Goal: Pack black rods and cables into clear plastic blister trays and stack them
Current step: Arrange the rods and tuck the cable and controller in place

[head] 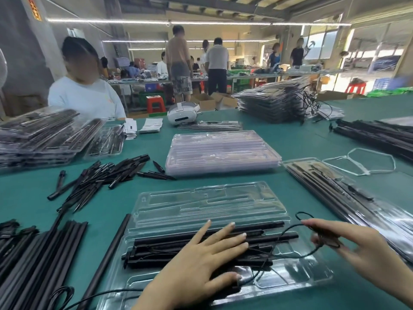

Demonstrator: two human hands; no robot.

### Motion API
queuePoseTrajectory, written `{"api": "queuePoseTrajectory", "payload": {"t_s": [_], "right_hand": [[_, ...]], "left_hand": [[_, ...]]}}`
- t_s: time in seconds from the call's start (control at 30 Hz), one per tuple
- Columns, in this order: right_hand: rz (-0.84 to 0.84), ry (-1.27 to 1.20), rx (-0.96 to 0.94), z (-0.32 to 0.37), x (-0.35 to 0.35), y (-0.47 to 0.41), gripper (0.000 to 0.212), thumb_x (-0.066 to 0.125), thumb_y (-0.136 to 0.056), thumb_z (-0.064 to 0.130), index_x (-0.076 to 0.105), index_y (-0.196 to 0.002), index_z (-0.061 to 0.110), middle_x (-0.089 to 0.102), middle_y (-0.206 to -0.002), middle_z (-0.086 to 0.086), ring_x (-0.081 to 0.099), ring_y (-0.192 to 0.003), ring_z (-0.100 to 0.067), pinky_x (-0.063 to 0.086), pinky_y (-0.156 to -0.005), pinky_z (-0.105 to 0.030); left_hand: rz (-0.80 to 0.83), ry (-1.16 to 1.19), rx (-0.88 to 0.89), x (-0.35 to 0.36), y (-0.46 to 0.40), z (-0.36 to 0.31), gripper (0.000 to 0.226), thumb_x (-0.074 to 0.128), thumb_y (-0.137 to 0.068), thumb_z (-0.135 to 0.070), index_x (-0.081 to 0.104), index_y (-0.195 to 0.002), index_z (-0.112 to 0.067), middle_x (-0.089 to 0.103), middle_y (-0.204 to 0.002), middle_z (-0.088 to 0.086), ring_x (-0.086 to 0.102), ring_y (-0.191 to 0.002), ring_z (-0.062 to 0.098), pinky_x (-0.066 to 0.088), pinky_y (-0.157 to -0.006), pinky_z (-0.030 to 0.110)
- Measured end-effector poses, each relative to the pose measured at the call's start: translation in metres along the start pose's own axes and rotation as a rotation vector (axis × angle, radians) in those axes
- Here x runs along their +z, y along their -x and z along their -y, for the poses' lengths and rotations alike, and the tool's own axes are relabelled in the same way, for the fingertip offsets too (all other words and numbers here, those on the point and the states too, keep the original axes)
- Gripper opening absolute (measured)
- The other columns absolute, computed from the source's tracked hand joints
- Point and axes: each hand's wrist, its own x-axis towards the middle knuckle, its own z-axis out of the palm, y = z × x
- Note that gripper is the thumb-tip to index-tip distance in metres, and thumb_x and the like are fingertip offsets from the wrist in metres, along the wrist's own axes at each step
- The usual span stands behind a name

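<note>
Pressing flat with straight, spread fingers, the left hand [201, 260] pins the bundle of long black rods [201, 245] into the near half of the open clear plastic blister tray [297, 276] on the green desk [111, 211], likely so they stay seated. Just right of that tray's rods, the right hand [348, 245] pinches a thin black cable [288, 231] between thumb and forefinger, lifting its loop clear, apparently to coil it into the tray. Beyond the tray sits a stack of empty clear trays [221, 151].
</note>
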Motion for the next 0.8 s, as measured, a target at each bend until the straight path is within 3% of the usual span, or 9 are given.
{"api": "queuePoseTrajectory", "payload": {"t_s": [0.07,0.17,0.27,0.33,0.43,0.53,0.67,0.73,0.8], "right_hand": [[-0.037,0.227,-0.186,-0.007,-0.009,-0.006,0.039,0.060,-0.084,0.001,0.066,-0.117,0.021,0.072,-0.096,0.012,0.069,-0.084,-0.004,0.054,-0.074,-0.027],[-0.092,0.602,-0.438,-0.015,-0.016,-0.013,0.047,0.052,-0.082,-0.009,0.063,-0.121,0.016,0.070,-0.094,-0.004,0.067,-0.079,-0.021,0.049,-0.074,-0.034],[-0.114,0.701,-0.568,-0.009,-0.014,-0.019,0.043,0.033,-0.100,-0.001,0.064,-0.125,0.015,0.065,-0.100,-0.009,0.059,-0.086,-0.023,0.045,-0.078,-0.036],[-0.085,0.697,-0.618,-0.006,-0.012,-0.021,0.040,0.028,-0.103,0.004,0.059,-0.126,0.015,0.058,-0.120,-0.007,0.054,-0.099,-0.021,0.044,-0.084,-0.036],[0.027,0.762,-0.710,-0.011,-0.011,-0.020,0.037,0.039,-0.096,0.006,0.057,-0.129,0.008,0.053,-0.141,-0.003,0.049,-0.122,-0.017,0.042,-0.093,-0.036],[0.119,0.796,-0.768,-0.010,-0.009,-0.023,0.037,0.033,-0.100,0.009,0.057,-0.129,0.009,0.056,-0.136,0.005,0.046,-0.126,-0.012,0.036,-0.098,-0.032],[0.225,0.811,-0.744,-0.011,-0.010,-0.022,0.038,0.022,-0.105,0.012,0.052,-0.127,0.016,0.066,-0.121,0.011,0.050,-0.114,-0.010,0.026,-0.104,-0.028],[0.236,0.815,-0.726,-0.014,-0.009,-0.020,0.039,0.022,-0.104,0.013,0.051,-0.130,0.017,0.066,-0.109,0.011,0.051,-0.105,-0.011,0.029,-0.101,-0.028],[0.198,0.827,-0.720,-0.016,-0.004,-0.017,0.040,0.023,-0.104,0.013,0.047,-0.136,0.013,0.058,-0.095,0.011,0.049,-0.094,-0.012,0.035,-0.093,-0.030]], "left_hand": [[0.046,0.033,-0.038,0.002,0.001,0.000,0.055,0.018,-0.097,-0.060,-0.004,-0.146,-0.050,-0.012,-0.151,-0.034,-0.025,-0.136,-0.010,-0.020,-0.116,0.038],[0.050,0.021,-0.082,0.001,-0.001,-0.003,0.057,0.017,-0.094,-0.061,-0.007,-0.145,-0.053,-0.019,-0.149,-0.035,-0.027,-0.135,-0.011,-0.022,-0.114,0.041],[0.054,0.038,-0.141,-0.006,-0.002,-0.006,0.055,0.025,-0.095,-0.056,0.000,-0.144,-0.056,-0.010,-0.151,-0.033,-0.024,-0.134,-0.013,-0.017,-0.116,0.032],[0.016,-0.077,-0.114,-0.007,-0.001,-0.007,0.052,0.030,-0.093,-0.053,0.019,-0.144,-0.055,0.012,-0.152,-0.029,-0.003,-0.141,-0.010,0.000,-0.117,0.034],[0.100,-0.231,-0.078,-0.011,-0.007,-0.015,0.057,0.033,-0.081,-0.052,0.050,-0.135,-0.042,0.043,-0.144,-0.021,0.035,-0.136,0.003,0.026,-0.103,0.037],[0.139,-0.359,0.006,-0.003,-0.016,-0.018,0.060,0.029,-0.081,-0.048,0.045,-0.139,-0.041,0.038,-0.146,-0.021,0.034,-0.136,0.003,0.027,-0.104,0.036],[0.191,-0.312,-0.078,0.000,-0.017,-0.020,0.051,0.022,-0.092,-0.034,0.045,-0.135,-0.048,0.041,-0.139,-0.032,0.042,-0.128,-0.007,0.026,-0.102,0.024],[0.199,-0.303,-0.141,0.007,-0.015,-0.023,0.063,0.000,-0.097,-0.026,0.045,-0.134,-0.050,0.044,-0.136,-0.033,0.046,-0.124,-0.008,0.026,-0.100,0.028],[0.176,-0.299,-0.158,0.011,-0.015,-0.024,0.062,-0.006,-0.097,-0.033,0.037,-0.138,-0.053,0.046,-0.136,-0.031,0.048,-0.123,-0.006,0.024,-0.101,0.035]]}}
